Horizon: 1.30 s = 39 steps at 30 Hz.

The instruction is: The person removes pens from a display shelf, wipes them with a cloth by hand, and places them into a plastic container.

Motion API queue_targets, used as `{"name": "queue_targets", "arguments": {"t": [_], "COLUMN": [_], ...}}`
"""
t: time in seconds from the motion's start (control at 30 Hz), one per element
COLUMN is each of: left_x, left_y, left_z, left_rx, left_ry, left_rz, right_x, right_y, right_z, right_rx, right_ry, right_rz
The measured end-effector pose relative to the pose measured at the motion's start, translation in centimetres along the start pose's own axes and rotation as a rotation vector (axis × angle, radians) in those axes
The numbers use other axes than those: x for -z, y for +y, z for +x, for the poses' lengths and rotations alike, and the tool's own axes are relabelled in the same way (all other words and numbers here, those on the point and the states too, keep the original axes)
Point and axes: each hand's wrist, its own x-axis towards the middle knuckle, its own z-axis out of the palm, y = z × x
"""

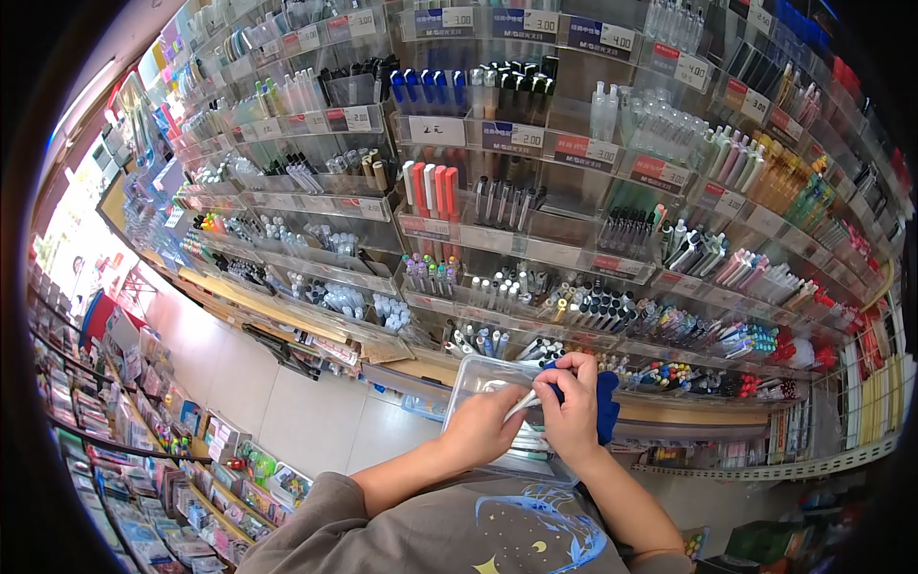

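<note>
My left hand is closed around a slim white pen, which points up and to the right. The fingers of my right hand are bent and pinched at the pen's upper end. A dark blue cloth shows behind and beside my right hand; a bit of blue also peeks out by its fingertips. Below both hands, close to my body, is a clear plastic box with several white pens in it. My hands hide part of the box and its contents.
In front stands a tall tiered rack of clear trays full of pens, with price tags. A wooden ledge runs beneath it. To the lower left are shelves of packaged goods beside a tiled floor. A wire rack stands right.
</note>
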Motion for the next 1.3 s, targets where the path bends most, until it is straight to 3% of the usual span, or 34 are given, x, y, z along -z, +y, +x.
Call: {"name": "queue_targets", "arguments": {"t": [0.3,0.4,0.53,0.67,0.73,0.8,0.83,0.97,1.07,1.3], "left_x": [-0.7,-0.5,0.2,0.2,0.3,0.2,0.0,-1.0,-0.5,-0.8], "left_y": [-0.5,-0.8,0.0,-0.2,0.3,0.4,0.5,0.9,1.2,1.0], "left_z": [-0.1,0.5,0.6,0.7,0.7,0.7,0.7,0.7,0.8,0.7], "left_rx": [0.098,0.070,0.073,0.115,0.165,0.151,0.143,-0.028,0.010,0.057], "left_ry": [0.062,0.146,0.149,0.121,0.105,0.096,0.091,0.164,0.154,0.128], "left_rz": [-0.312,-0.313,-0.469,-0.492,-0.473,-0.417,-0.391,-0.262,-0.232,-0.314], "right_x": [0.0,-0.4,0.4,0.1,1.1,2.0,1.6,1.2,1.3,0.8], "right_y": [-0.7,-0.6,1.1,1.5,1.2,-0.2,0.4,0.2,-0.6,0.4], "right_z": [-0.5,-1.2,-0.8,-0.7,0.2,1.2,1.2,1.1,0.9,1.6], "right_rx": [0.024,0.044,-0.106,-0.312,-0.540,-0.527,-0.336,-0.101,0.046,-0.060], "right_ry": [0.047,-0.078,-0.302,-0.068,-0.006,0.071,0.138,0.161,0.086,0.195], "right_rz": [0.119,0.238,0.257,0.576,0.849,0.905,0.800,0.283,0.138,0.182]}}
